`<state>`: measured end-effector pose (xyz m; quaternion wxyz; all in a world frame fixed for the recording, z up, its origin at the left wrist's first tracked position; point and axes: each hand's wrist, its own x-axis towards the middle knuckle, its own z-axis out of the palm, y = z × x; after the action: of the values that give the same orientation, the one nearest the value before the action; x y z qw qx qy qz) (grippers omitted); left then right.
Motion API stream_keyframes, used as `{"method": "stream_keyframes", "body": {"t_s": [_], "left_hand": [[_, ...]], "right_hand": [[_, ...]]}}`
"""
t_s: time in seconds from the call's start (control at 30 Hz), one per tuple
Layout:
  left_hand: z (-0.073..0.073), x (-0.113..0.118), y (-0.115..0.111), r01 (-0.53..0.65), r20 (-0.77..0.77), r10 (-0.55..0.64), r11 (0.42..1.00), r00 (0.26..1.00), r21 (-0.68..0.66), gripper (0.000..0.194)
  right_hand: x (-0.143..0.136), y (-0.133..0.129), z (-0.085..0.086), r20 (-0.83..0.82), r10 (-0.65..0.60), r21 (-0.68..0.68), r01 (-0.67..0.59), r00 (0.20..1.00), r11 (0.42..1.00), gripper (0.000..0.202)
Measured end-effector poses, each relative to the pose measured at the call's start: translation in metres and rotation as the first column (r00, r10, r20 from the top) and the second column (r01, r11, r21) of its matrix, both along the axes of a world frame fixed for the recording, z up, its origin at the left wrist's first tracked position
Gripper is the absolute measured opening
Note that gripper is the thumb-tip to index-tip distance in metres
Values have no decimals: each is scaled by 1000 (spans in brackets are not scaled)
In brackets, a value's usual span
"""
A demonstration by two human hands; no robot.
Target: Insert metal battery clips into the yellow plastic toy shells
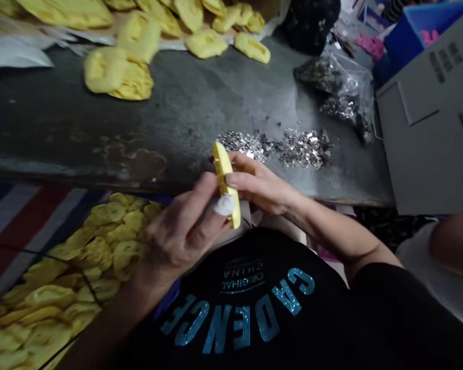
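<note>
Grips of left hand [179, 226] and right hand [264, 187] both clamp one yellow piece [224, 163].

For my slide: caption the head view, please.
Left hand and right hand hold a yellow piece at a bench with small shiny parts.

We look from the person's head, forward and steeply down, near enough that the black shirt [312, 331] fills much of the bottom of our single view. The left hand [185, 221] and right hand [264, 185] meet close to us around the middle, at the yellow piece [223, 159], and beyond them we face across the dark table [200, 92], seen from above.
</note>
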<state>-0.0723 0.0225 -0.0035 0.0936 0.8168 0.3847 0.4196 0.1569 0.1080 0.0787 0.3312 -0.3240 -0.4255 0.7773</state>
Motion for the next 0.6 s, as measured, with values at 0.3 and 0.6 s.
{"method": "stream_keyframes", "body": {"t_s": [0.3, 0.6], "left_hand": [[31, 56, -5, 384, -99, -387, 922, 917, -47, 42], [23, 72, -8, 549, 854, 218, 686, 473, -479, 71]], "right_hand": [[73, -91, -51, 4, -128, -131, 128, 992, 983, 65], [186, -27, -50, 742, -670, 654, -236, 15, 719, 20]]}}
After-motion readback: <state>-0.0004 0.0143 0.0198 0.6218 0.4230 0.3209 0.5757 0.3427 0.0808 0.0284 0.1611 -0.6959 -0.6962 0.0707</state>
